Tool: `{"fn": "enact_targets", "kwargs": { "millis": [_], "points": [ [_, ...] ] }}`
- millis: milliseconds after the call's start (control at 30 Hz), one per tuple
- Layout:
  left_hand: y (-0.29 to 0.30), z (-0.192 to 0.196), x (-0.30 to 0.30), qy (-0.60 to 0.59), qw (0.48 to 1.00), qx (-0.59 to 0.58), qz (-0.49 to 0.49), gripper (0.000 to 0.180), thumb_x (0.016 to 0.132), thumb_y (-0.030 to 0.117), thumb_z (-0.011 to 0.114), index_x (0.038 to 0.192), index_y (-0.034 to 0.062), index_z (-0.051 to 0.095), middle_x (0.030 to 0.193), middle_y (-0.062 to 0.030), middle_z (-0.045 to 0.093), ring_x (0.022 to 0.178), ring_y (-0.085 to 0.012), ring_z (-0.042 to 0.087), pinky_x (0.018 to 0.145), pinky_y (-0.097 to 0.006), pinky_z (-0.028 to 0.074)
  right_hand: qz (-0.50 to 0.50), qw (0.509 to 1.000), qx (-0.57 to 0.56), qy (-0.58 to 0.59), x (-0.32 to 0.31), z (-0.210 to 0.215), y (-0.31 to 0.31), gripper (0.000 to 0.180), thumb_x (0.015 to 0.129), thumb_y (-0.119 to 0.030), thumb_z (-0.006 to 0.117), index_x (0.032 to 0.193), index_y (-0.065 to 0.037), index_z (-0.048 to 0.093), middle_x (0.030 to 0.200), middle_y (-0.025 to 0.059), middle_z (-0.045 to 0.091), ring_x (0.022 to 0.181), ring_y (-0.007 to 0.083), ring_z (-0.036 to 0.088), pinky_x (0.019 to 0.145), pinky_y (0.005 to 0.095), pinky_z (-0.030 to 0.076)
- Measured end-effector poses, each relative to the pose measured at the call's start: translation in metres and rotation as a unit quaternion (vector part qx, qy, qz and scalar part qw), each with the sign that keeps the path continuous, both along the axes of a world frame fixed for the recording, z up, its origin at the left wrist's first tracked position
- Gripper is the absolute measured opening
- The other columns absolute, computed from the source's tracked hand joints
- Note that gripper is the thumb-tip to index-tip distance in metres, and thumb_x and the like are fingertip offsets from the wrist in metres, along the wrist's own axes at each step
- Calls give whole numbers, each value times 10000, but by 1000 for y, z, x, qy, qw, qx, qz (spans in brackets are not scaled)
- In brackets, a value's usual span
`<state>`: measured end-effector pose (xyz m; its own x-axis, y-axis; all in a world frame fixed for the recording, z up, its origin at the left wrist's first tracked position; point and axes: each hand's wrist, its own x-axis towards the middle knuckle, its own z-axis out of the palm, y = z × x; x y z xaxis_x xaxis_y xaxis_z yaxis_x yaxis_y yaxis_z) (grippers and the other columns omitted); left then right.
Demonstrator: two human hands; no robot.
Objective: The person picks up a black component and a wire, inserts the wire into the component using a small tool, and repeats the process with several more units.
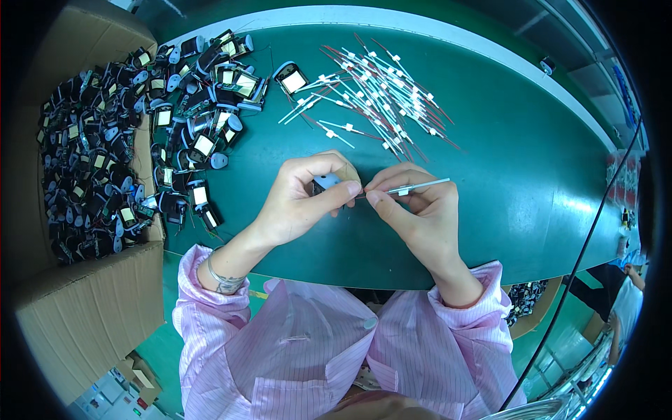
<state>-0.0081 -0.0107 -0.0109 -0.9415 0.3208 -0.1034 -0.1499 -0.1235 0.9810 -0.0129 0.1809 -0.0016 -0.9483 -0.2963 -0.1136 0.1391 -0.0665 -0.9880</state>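
brown cardboard box | far left, open | smaller carton on floor, lower left

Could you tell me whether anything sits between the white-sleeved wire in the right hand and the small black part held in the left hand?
Nothing visible does: the right hand holds the white-sleeved wire with its tip at the small black part pinched in the left hand.

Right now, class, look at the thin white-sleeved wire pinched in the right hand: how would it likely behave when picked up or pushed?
The white-sleeved wire juts out straight from the right hand without sagging, so it is probably fairly stiff and very light. It looks thin and round, so it might roll or slide on the smooth green table. The spare wires lie scattered, suggesting they shift easily.
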Motion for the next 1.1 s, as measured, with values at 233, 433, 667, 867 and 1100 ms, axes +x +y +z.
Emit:
{"fn": "enact_targets", "kwargs": {
  "millis": [233,433,667,867,1100],
  "points": [
    [3,-2,4,18,1000,-11,-2,48,877,30,645,874,-16,654,863,-58,614,715,-96,585,575,-220,459,-13,996,-86,-22,3,-4,-2,83,815,88,642,878,54,684,958,121,642,848,170,651,751,267,537],
    [6,-5,5,59,998,-5,26,52,879,21,641,855,-24,652,858,-56,618,709,-93,576,584,-215,444,-24,989,-147,-19,3,-12,-2,89,827,98,635,889,52,680,969,126,643,828,149,640,710,243,527],
    [9,-3,6,20,996,-38,76,191,885,55,642,1050,-15,575,930,-65,630,779,-112,600,626,-231,464,-95,986,-135,-11,-2,-9,5,72,837,89,641,892,52,667,989,132,652,751,87,613,568,160,464],
    [18,-7,9,231,956,-170,61,376,783,8,728,1114,-26,553,1106,-170,637,970,-292,662,782,-349,540,-79,987,-139,12,1,-4,3,80,827,100,634,887,48,646,968,138,647,790,116,627,624,195,494],
    [18,-11,7,326,922,-200,61,406,729,-6,768,1081,-39,568,1140,-204,638,1023,-324,649,806,-365,548,-75,990,-60,105,6,-2,2,122,743,115,665,844,48,651,939,133,648,804,150,643,688,252,522]
  ]
}}
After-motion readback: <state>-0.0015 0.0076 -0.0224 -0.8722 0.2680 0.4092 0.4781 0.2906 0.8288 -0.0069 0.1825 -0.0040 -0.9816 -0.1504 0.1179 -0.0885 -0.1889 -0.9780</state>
